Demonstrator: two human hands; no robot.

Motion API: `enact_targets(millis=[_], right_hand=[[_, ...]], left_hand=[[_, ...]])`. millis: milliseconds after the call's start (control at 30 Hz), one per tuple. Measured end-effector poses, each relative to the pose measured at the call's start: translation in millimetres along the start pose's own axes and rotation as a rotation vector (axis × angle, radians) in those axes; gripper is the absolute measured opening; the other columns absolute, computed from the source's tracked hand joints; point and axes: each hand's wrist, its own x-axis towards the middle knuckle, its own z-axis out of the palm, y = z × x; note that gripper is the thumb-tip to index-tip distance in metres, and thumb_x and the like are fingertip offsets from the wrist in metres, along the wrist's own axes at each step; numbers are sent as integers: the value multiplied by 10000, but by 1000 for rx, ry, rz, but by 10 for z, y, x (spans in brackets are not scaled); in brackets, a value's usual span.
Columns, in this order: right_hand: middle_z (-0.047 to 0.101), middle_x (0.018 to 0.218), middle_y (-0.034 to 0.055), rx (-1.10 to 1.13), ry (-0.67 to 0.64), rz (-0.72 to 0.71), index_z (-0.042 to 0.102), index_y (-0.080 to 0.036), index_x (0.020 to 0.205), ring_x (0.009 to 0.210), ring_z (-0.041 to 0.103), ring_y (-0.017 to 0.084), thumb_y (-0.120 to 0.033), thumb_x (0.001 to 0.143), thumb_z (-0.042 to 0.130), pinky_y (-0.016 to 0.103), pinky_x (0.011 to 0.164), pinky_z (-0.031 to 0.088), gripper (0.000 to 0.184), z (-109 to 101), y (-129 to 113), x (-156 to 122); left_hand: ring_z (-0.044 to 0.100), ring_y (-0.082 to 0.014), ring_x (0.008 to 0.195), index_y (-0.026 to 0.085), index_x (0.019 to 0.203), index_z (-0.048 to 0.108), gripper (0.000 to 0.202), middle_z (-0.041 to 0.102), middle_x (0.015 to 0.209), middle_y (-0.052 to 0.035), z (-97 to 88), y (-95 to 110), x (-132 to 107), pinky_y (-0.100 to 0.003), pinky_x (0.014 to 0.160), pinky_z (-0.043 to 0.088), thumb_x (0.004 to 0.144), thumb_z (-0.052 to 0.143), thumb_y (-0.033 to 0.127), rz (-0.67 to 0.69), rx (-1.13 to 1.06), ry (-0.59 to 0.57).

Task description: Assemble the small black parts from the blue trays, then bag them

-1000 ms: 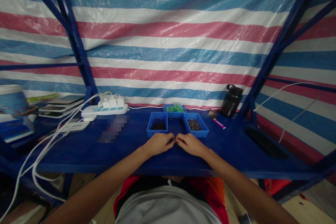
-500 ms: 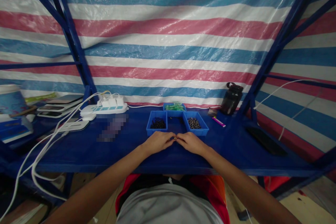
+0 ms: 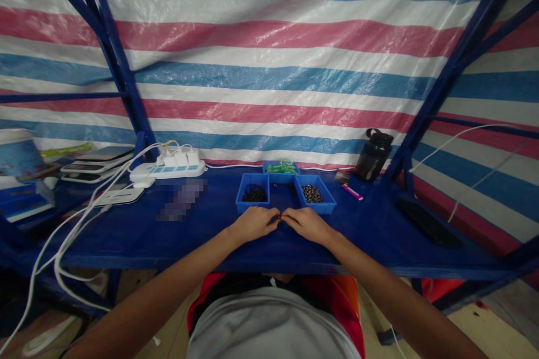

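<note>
My left hand (image 3: 255, 224) and my right hand (image 3: 308, 225) meet fingertip to fingertip above the blue table, just in front of the bins. Both are closed in a pinch around something tiny and dark with a brassy glint; its kind is too small to tell. Behind my left hand stands a blue bin (image 3: 239, 202) of small black parts (image 3: 254, 193). A second blue bin (image 3: 330, 202), behind my right hand, holds small metallic parts (image 3: 312, 194). Further back, a third blue bin (image 3: 265, 168) contains green pieces (image 3: 282, 167).
On the left are a white power strip (image 3: 168, 170) with chargers, white cables (image 3: 69, 230) and stacked phones (image 3: 99, 162). A dark bottle (image 3: 374, 156), a purple lighter (image 3: 352, 192) and a black flat object (image 3: 427, 223) lie to the right. Blue posts (image 3: 120, 76) frame the table (image 3: 189, 244).
My hands stay together at nearly the same spot, with the fingertips shifting slightly around the tiny piece. The view has tilted down a little.
</note>
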Motion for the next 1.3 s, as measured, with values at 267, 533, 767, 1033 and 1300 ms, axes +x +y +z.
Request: enact_targets(millis=[267,533,767,1033,1300], right_hand=[[673,777,21,-24,13,8,618,-193,943,698,622,143,-279,955,412,230,641,375,223,-11,-8,0],[665,768,26,-48,-16,-23,612,-185,872,702,619,145,-260,960,409,232,631,353,234,2,8,14],[642,678,-6,56,4,2,609,-188,880,612,587,126,-236,896,500,218,579,346,120,5,-17,-1],[647,699,6,111,27,-22,606,-186,878,644,602,136,-339,936,453,220,597,369,224,-13,-47,0],[626,661,-14,112,46,24,592,-199,1048,599,579,130,-307,941,442,226,576,342,213,-35,-8,-3]], left_hand=[[629,-164,657,208,995,594,182,639,715,-6,-10,9,-2,-228,628,436,913,479,323,-21,-22,6],[611,-134,682,212,1056,558,184,627,783,8,-55,39,-7,-214,627,421,937,439,288,41,-117,17],[598,-149,805,202,970,534,116,586,958,-21,-88,55,-32,-224,684,436,885,472,250,70,-86,16],[622,-172,848,207,976,545,109,636,941,-9,6,-13,-16,-235,718,435,883,511,252,86,-85,-7],[631,-164,817,197,987,568,154,658,893,-19,9,-24,-6,-236,721,441,933,448,278,43,-124,24]])
